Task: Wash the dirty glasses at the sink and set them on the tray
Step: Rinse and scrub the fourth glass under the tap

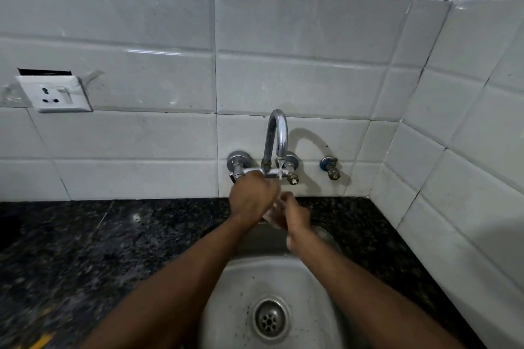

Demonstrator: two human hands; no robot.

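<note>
The glass (272, 213) is between both hands under the tap (278, 133), above the sink's back rim. The right hand (295, 217) has its grip curled round it. The left hand (252, 197) is curled at its other end (whether it truly holds, I cannot tell). Wet, the glass could slip onto the metal sink (269, 278) or knock the crossbar just above. There is open room toward the drain (270, 319) and over the dark surface (85, 235). No tray shows.
</note>
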